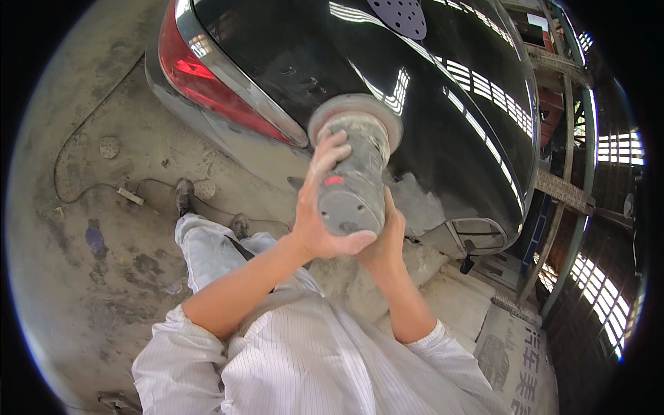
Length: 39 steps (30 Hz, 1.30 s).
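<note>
A dusty grey power sander (353, 176) with a round pad (395, 121) is held in both hands in front of a black car (443, 149). Wrapped along the left side of its body, my left hand (319, 197) has its thumb across the rear end. My right hand (387, 238) grips the right side, its fingers mostly hidden behind the tool. The pad overlaps the car's panel beside the red tail light (214, 86); whether it touches cannot be told. Right of the sander, a dull grey sanded patch (418, 206) shows on the paint.
A purple perforated sanding disc (402, 16) lies on the car. On the dusty floor (138, 277) are worn discs (109, 146), a dark cable with a white power strip (130, 196), and my feet. Wooden and metal framing (564, 190) stands at the right, near a printed board (508, 356).
</note>
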Motion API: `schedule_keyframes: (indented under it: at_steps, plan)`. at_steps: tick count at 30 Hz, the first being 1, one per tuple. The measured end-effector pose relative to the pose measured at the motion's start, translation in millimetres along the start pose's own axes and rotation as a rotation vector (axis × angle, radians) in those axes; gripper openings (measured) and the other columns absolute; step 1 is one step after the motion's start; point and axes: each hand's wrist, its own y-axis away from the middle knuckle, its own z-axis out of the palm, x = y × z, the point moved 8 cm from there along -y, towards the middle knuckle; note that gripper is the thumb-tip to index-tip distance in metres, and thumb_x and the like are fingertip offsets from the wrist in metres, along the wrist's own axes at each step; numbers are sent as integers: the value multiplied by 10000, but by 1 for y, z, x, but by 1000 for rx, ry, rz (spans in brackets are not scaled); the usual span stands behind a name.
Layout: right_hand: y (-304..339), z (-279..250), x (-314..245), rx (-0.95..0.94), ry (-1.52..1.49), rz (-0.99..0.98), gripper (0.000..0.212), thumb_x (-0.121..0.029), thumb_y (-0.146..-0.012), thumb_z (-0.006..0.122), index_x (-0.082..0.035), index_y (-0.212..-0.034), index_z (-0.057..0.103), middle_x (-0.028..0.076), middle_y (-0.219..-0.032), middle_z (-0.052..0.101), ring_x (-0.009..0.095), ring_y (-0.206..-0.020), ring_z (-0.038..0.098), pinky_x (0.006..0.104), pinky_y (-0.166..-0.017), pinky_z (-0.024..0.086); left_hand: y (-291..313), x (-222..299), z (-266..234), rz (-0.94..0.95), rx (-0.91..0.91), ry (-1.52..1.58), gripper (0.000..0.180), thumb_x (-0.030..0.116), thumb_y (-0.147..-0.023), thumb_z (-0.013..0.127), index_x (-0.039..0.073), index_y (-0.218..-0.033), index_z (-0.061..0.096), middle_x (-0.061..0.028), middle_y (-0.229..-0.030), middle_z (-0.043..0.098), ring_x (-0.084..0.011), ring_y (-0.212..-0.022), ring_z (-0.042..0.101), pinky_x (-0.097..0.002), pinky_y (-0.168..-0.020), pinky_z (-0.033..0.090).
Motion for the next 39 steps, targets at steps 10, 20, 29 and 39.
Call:
schedule_keyframes:
  at_steps: [10,20,29,39]
  plan:
    - [-13,-9,-19,75,-130,-43,678,-143,-838,883,39,-1426,601,263,-1149,799,468,-1072,791,446,-886,617,-25,20,10,-40,-98,2,1145,558,-701,989,14,-1588,510,-307,-1662,487,-563,-1621,356,-667,-1319,275]
    - [18,-20,20,112,-91,13,654,-195,-875,866,37,-1438,625,203,-1227,805,331,-1140,806,411,-953,614,-6,31,47,95,-202,-191,1176,615,-699,986,36,-1596,493,-283,-1662,473,-561,-1601,361,-678,-1320,264]
    - [-47,-27,-42,114,-212,-90,526,-114,-833,839,35,-1295,637,240,-1078,794,475,-1060,776,461,-875,614,-88,39,22,-56,-203,-5,1072,562,-718,987,26,-1536,547,-227,-1586,524,-457,-1514,462,-574,-1252,369]
    - [10,-33,28,286,-417,76,540,-189,-905,815,13,-1384,668,189,-1236,810,253,-1129,794,395,-962,613,-39,38,85,98,-418,-249,1077,595,-709,969,54,-1545,559,-228,-1629,515,-501,-1593,391,-661,-1298,265]
